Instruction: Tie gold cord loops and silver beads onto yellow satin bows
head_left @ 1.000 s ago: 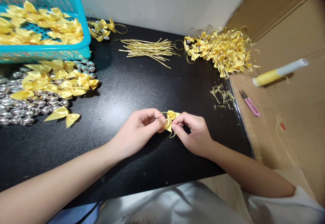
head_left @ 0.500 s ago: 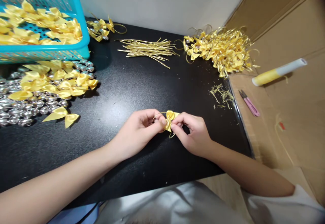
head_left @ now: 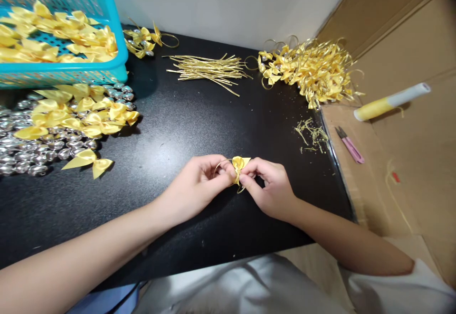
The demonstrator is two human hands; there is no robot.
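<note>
While both hands pinch it, yellow bow (head_left: 239, 165) stands upright, tails downward.

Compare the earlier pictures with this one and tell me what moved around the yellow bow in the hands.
Little changed. The left hand and right hand keep pinching the yellow bow with its thin gold loop between their fingertips; hands and bow sit a touch lower in view than before. Nothing was picked up or let go. The blue basket, gold strip bundle, bow piles and pink snips stayed put.
</note>
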